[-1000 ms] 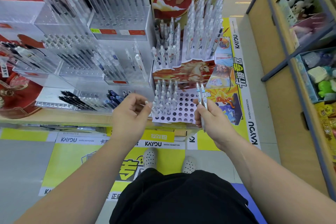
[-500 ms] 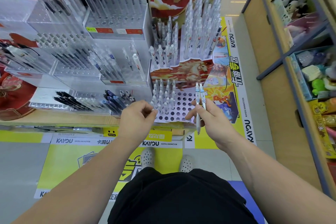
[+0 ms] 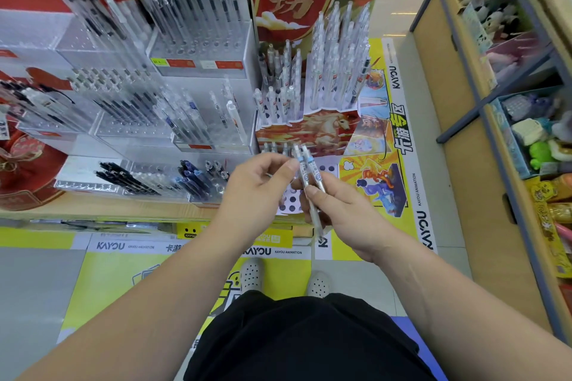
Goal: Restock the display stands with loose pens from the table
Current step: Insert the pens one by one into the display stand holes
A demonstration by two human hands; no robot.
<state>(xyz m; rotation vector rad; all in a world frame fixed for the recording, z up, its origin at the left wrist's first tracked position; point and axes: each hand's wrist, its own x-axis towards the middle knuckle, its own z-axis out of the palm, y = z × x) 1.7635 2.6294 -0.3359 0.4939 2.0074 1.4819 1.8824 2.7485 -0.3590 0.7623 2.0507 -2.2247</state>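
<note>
My left hand (image 3: 260,192) has left the perforated stand (image 3: 291,206) and come across to the two pens (image 3: 309,175). Its thumb now touches their upper ends, with the fingers curled behind; whether they pinch a pen I cannot tell. My right hand (image 3: 340,213) still pinches the pair between thumb and fingers — held over the stand's front tier, at the worktop (image 3: 93,209) edge.

Right hand (image 3: 343,213) gripping two pens (image 3: 307,168), left hand (image 3: 257,192) alongside
</note>
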